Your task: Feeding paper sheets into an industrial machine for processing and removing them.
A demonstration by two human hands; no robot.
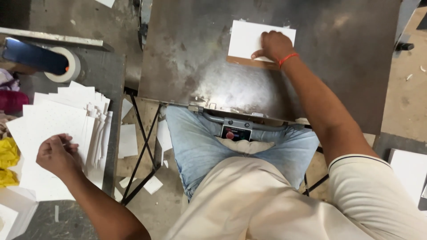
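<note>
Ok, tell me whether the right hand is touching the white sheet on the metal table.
Touching: the head view shows the right hand pressing flat on the white sheet.

Ahead of me the card (249, 42) lies flat on the metal desk (200, 58), my right hand (274, 46) resting on its near right part. To my left, my left hand (57, 155) rests on the fanned sheets (66, 115), behind which lies a tape roll (64, 66).

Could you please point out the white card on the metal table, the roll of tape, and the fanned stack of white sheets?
White card (244, 38), head view: its bare upper left area.
Roll of tape (67, 66), head view: its white side wall.
Fanned stack of white sheets (49, 120), head view: top sheet.
</note>
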